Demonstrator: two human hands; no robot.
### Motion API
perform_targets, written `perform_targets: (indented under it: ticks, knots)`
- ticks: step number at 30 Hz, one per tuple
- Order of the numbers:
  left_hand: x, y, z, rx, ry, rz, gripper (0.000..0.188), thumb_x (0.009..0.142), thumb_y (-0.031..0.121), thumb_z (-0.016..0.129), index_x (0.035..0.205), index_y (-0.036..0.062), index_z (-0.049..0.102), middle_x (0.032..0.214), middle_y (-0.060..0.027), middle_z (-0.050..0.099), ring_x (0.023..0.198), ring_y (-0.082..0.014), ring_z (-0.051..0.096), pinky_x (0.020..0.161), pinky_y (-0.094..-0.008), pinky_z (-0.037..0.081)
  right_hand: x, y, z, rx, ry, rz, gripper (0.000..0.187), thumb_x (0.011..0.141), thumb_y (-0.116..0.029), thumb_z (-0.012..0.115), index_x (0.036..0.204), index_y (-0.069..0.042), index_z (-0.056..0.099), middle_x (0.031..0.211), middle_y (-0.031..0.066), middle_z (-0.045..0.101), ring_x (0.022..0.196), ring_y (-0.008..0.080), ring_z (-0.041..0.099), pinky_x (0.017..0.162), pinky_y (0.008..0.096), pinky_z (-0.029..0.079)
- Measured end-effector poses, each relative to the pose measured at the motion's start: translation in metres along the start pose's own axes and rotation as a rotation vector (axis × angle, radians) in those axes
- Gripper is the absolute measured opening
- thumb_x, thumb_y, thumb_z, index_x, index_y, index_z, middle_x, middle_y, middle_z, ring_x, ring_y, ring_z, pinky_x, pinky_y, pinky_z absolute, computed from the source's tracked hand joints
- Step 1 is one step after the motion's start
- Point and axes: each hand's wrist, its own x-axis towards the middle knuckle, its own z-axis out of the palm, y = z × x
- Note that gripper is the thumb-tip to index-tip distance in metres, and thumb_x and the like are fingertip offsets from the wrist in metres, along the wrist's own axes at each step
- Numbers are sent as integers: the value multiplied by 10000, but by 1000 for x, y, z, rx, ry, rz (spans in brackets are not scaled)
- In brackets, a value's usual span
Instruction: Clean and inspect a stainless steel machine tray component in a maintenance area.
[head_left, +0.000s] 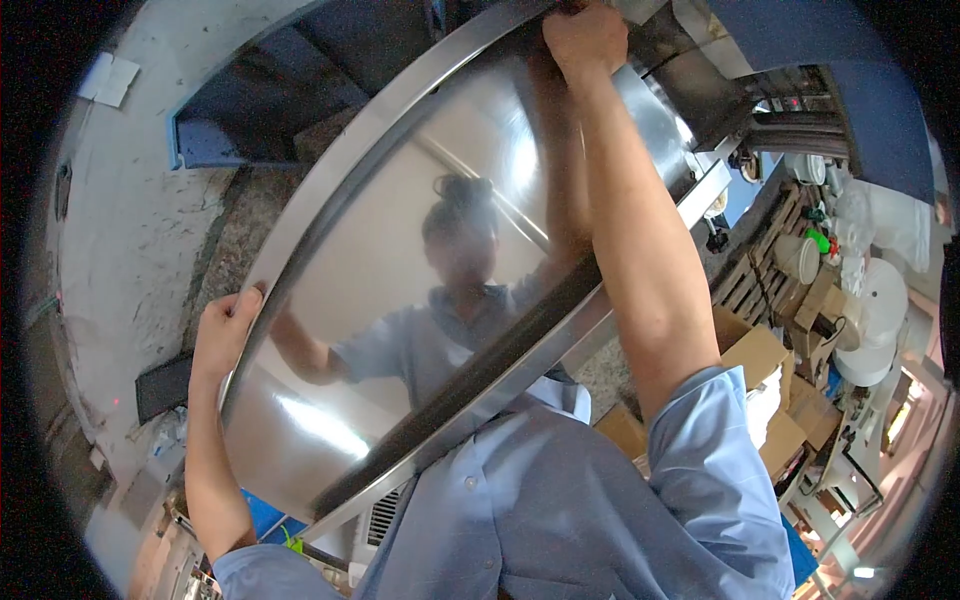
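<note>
A large, shiny sheet-metal panel with raised, folded edges is tilted across the view in front of my body. My left hand grips its far left rim, thumb over the top and fingers hidden behind the edge. At the top of the view, my right hand is closed round the far edge near the panel's upper right part. The near folded edge lies close against my blue shirt. Reflections of my arms and of ceiling lights show in the polished face.
Beyond the panel, a dark blue machine frame or open box stands on the left. To the right are cardboard boxes, a wooden pallet, and white buckets. A pale, scuffed surface runs along the left.
</note>
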Motion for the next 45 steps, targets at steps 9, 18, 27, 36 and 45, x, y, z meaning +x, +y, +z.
perform_targets:
  ticks: [9, 18, 27, 36, 45]
  knots:
    - [3, -13, 0, -23, 7, 8, 609, 922, 540, 606, 857, -58, 705, 711, -19, 611, 699, -103, 544, 651, -303, 457, 3, 5, -2, 266, -55, 0, 317, 795, -192, 645, 1081, -102, 747, 1076, 209, 713, 1026, 395, 670, 875, 452, 544]
    - [0, -1, 1, -1, -5, -18, 602, 910, 537, 610, 814, -52, 690, 684, -4, 589, 674, -92, 526, 627, -295, 442, 0, 19, 0, 279, 13, -51, 323, 791, -191, 659, 1076, -65, 743, 1069, 219, 711, 1017, 393, 672, 879, 453, 541]
    - [-2, 14, 3, 31, 11, -1, 607, 904, 552, 610, 799, -40, 689, 683, -16, 604, 673, -99, 541, 636, -298, 452, 2, 19, 14, 39, 45, -21, 371, 814, -202, 664, 1158, -75, 720, 1105, 204, 712, 1024, 396, 672, 889, 452, 540]
    - [-4, 17, 2, 68, 16, -26, 629, 898, 572, 609, 795, -42, 700, 677, -36, 627, 682, -120, 572, 655, -315, 469, -6, 22, 3, 269, -44, -26, 366, 797, -201, 689, 1139, -75, 732, 1132, 209, 702, 1077, 389, 653, 927, 451, 523]
    - [1, 7, 3, 30, 10, -9, 654, 890, 591, 621, 823, -53, 708, 704, -63, 653, 699, -127, 592, 677, -311, 485, -1, 5, 20, 38, 55, 101, 332, 781, -174, 703, 1097, -83, 746, 1090, 209, 716, 1044, 369, 678, 905, 450, 534]
